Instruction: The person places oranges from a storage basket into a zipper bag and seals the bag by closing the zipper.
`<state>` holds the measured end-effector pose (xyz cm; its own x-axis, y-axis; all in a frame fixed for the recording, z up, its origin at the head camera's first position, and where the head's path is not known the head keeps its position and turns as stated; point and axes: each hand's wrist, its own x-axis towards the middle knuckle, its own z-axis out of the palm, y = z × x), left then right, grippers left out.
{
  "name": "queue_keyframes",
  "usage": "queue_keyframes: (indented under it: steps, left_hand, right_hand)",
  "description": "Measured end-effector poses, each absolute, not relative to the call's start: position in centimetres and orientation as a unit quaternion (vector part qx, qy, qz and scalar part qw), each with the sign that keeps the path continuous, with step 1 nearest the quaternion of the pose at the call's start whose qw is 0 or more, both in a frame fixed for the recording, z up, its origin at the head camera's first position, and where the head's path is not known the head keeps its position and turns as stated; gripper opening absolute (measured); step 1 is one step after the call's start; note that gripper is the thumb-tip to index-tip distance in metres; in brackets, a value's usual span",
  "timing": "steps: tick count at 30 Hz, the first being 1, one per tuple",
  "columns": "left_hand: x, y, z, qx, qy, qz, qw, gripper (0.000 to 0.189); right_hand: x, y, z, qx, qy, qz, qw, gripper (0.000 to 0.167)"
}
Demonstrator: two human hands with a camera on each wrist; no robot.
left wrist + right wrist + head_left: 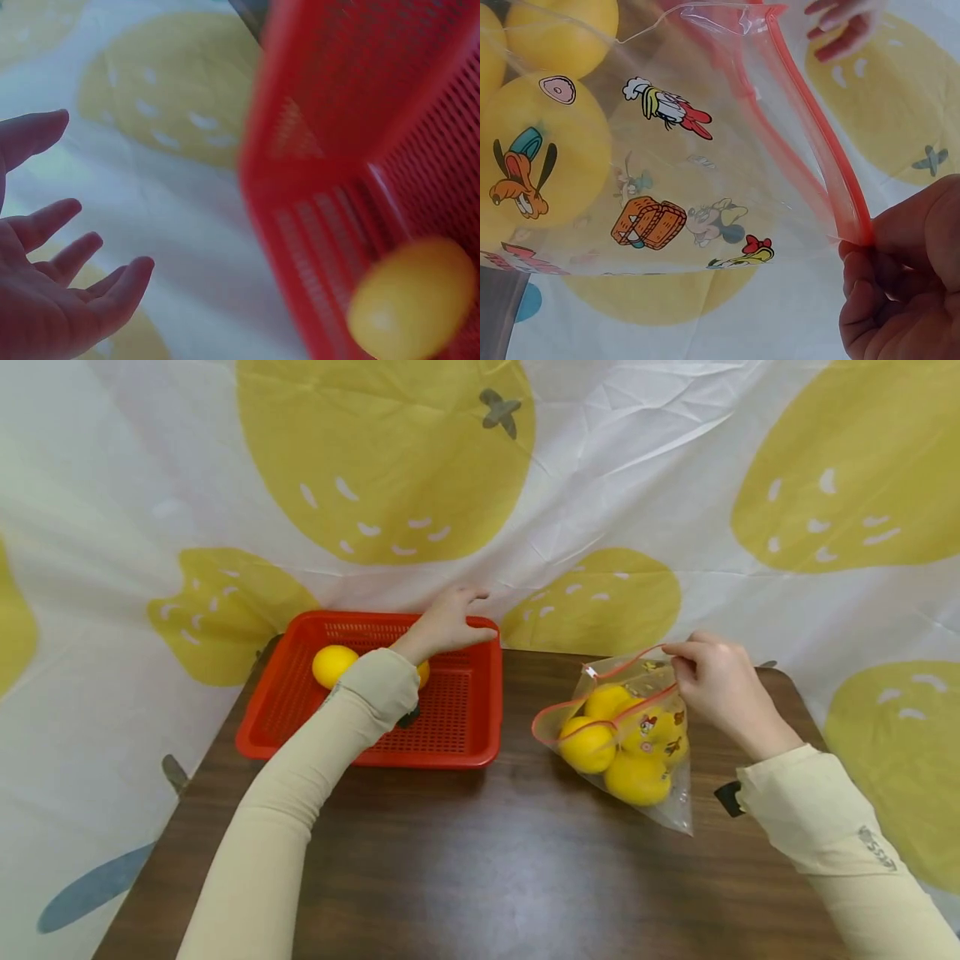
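My left hand point(447, 622) hovers over the back right part of a red plastic basket point(491, 718), its fingers spread and holding nothing. In the left wrist view the left hand point(67, 292) appears beside the basket wall. One lemon point(335, 667) lies in the basket, and another lemon point(424, 674) shows partly behind my sleeve. On the right, my right hand point(716, 689) pinches the corner of a clear zip bag point(681, 810) by its red zip edge. The bag's mouth gapes to the left, and several lemons point(637, 778) sit inside. Cartoon prints point(649, 223) cover its side.
Both basket and bag rest on a dark wooden table point(480, 860). Behind the table hangs a white cloth point(585, 468) with large yellow fruit prints, close to the basket's back rim. A white zip slider point(591, 672) sits on the bag's red edge.
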<state>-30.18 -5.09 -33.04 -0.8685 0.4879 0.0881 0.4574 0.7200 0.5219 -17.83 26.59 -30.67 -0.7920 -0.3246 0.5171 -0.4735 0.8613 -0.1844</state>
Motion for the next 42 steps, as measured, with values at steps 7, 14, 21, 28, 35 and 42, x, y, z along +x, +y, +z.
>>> queue_keyframes:
  steps: [7, 14, 21, 28, 35, 42]
  left_hand:
    - [-31.6, -8.3, -35.4, 0.17, 0.947, 0.268, 0.058, 0.069]
    - [-32.2, -10.0, -37.0, 0.129, 0.956, 0.255, 0.066, 0.069]
    - [-32.2, -10.7, -38.0, 0.077, 0.957, 0.264, 0.094, 0.075]
    - [-32.2, -11.2, -39.0, 0.044, 0.961, 0.242, 0.125, 0.076]
    - [-32.0, -11.2, -39.6, 0.032, 0.96, 0.23, 0.156, 0.078]
    - [-31.5, -11.4, -40.4, 0.018, 0.957, 0.23, 0.173, 0.076]
  right_hand:
    - [-17.6, 26.4, -30.6, 0.211, -0.935, 0.155, 0.239, 0.023]
    - [-17.5, 26.5, -30.7, 0.207, -0.936, 0.154, 0.24, 0.023]
    - [-17.2, 26.4, -30.6, 0.207, -0.936, 0.153, 0.239, 0.023]
    - [-17.0, 26.4, -30.6, 0.21, -0.935, 0.152, 0.24, 0.021]
    - [-16.9, 26.5, -30.7, 0.208, -0.938, 0.152, 0.234, 0.022]
    - [-16.7, 26.5, -30.7, 0.212, -0.934, 0.156, 0.243, 0.023]
